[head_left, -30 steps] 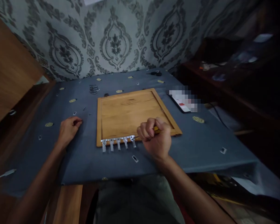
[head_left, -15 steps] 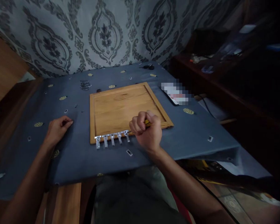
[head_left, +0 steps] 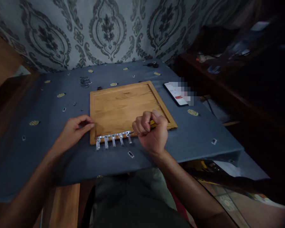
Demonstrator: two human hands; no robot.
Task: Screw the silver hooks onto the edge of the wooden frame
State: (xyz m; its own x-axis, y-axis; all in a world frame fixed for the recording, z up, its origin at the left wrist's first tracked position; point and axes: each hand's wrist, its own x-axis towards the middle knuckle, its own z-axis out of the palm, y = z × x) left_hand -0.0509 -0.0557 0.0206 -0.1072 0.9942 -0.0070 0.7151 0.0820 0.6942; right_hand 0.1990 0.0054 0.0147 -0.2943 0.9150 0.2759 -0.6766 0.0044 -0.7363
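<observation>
Head view: a yellow tool is gripped in the right hand; the left hand is narrowed by the wooden board, its contents indiscernible. The hook rail, along the board's near edge, could be skewed if knocked by the tool.

One framed wooden board, one metal rail, five metal hooks, one phone, one yellow tool

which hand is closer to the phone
Right. The right hand is at the near edge of the wooden board, just left of the phone and below it in view; the left hand is across the board, at its left edge.
</observation>
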